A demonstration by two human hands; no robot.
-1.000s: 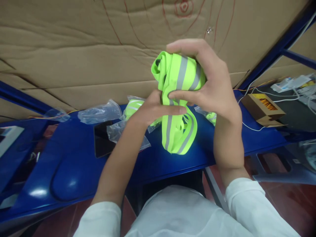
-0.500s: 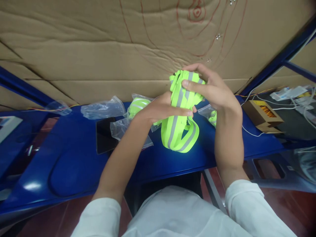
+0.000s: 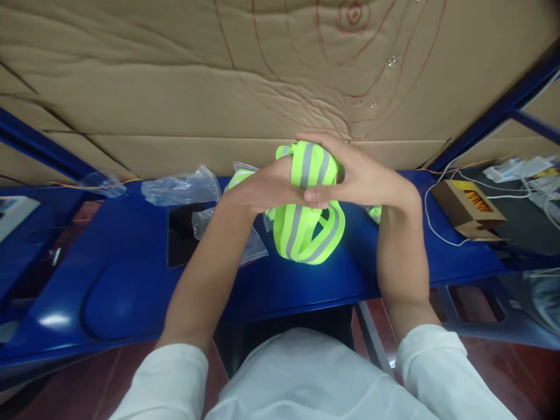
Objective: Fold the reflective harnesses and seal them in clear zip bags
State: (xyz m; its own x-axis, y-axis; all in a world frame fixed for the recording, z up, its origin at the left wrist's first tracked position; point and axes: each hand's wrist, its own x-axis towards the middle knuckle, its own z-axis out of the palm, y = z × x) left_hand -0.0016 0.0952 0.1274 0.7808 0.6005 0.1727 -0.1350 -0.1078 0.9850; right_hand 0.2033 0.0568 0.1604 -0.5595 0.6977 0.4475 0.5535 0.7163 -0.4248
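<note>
A bundle of neon-yellow reflective strap with grey stripes (image 3: pixel 308 224) is held between both hands just above the blue table (image 3: pixel 131 280). My left hand (image 3: pixel 262 189) wraps its fingers across the bundle's middle from the left. My right hand (image 3: pixel 361 178) closes over its top from the right, thumb pressing the front. The lower loops of strap hang down and touch the table.
Clear plastic bags (image 3: pixel 181 188), some with more yellow strap inside (image 3: pixel 238 178), lie at the table's back. A dark phone (image 3: pixel 179 233) lies left of my arm. A small open cardboard box (image 3: pixel 470 207) and white cables (image 3: pixel 516 169) sit right. A cardboard wall (image 3: pixel 175 87) stands behind.
Both hands have brought the bundle down from chest height toward the table, squeezing it more tightly together; the hanging loops now rest on the blue surface.
</note>
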